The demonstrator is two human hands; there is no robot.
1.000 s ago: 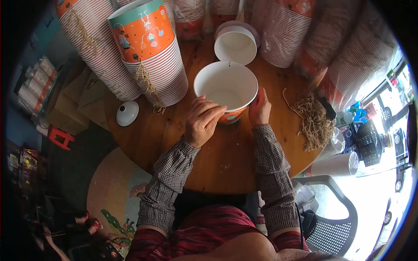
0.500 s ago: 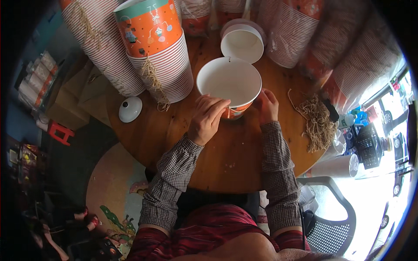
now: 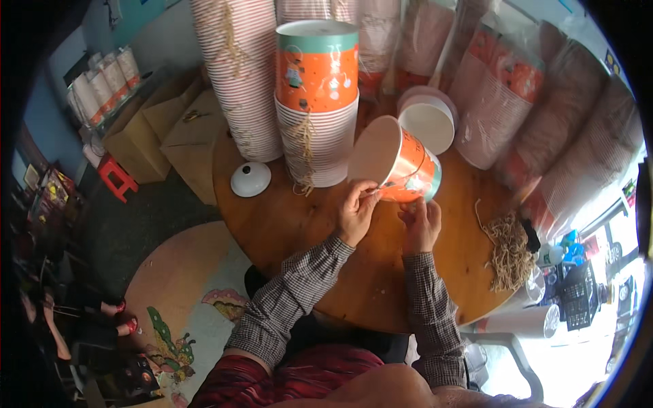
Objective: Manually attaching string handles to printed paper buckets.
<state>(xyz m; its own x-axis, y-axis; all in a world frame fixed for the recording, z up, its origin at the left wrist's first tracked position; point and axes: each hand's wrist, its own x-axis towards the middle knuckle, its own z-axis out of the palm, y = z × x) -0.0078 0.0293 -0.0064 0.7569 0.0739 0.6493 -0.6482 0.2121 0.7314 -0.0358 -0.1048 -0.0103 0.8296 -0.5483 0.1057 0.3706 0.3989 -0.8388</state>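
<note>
A white-lined orange paper bucket (image 3: 413, 163) with a green band lies tilted on its side over the round table, its mouth facing left. A thin dark line runs across its printed side; whether it is a string or a seam, I cannot tell. My left hand (image 3: 358, 216) is closed in a pinch on the lower rim. Under the green-banded base end, my right hand (image 3: 421, 228) has its fingertips pressed together against the bucket; anything between them is hidden. Beyond it, another white bucket (image 3: 428, 126) lies with its mouth toward me.
Tall stacks of striped buckets (image 3: 316, 146) with twine handles stand at the back left. Plastic-wrapped stacks (image 3: 493, 115) line the back right. A white lid (image 3: 250, 179) lies at the table's left, a heap of twine (image 3: 510, 251) at its right edge. A red stool (image 3: 117, 178) is on the floor.
The bucket has tipped from mouth-up to its side, its mouth now leftward. My right hand has gone from beside the rim to the base end. The whole view has shifted.
</note>
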